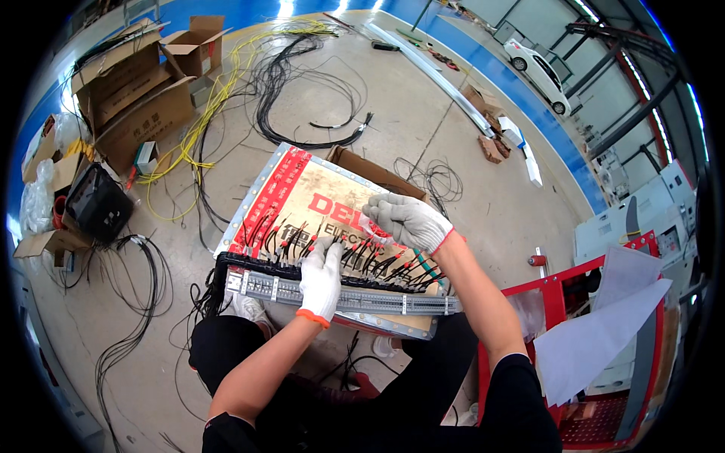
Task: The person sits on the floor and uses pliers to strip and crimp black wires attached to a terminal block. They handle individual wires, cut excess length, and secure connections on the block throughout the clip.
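Note:
My left hand (323, 278), in a white glove with an orange cuff, reaches over a grey terminal block strip (362, 300). Its fingers are closed at the row of black wires (377, 260), pinching one of them. Many of these wires have red tips and fan out over a wooden box lid (294, 189) with red print. My right hand (411, 221), in a grey-white glove, hovers above the lid with its fingers curled together; what they hold is hidden. Next to its fingertips lies a small red-and-clear item (374, 229). A black cable bundle (257, 263) runs along the strip.
Open cardboard boxes (136, 98) stand at the far left beside a black case (100, 202). Yellow cable (219, 106) and black cable coils (268, 98) lie on the floor. At the right are a red metal frame (555, 317) and a white sheet (596, 343).

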`<move>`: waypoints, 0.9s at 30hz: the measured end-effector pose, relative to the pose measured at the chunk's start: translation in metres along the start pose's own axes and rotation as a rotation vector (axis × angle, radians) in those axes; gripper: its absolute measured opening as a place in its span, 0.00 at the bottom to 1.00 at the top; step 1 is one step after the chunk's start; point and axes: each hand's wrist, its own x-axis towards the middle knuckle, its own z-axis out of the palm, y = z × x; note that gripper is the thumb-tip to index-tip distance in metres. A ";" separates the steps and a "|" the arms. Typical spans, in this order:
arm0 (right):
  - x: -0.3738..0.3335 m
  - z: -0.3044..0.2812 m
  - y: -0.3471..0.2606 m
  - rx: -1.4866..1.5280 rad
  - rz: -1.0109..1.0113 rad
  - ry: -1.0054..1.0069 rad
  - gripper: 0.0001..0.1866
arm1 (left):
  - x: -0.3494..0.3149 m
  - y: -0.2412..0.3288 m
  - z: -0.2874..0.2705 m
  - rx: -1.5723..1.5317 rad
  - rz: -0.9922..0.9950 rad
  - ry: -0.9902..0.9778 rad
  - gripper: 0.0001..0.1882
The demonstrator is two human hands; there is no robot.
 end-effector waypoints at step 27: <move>0.013 0.035 0.005 -1.394 -0.343 -0.070 0.07 | 0.001 -0.002 0.003 -0.059 -0.050 0.038 0.14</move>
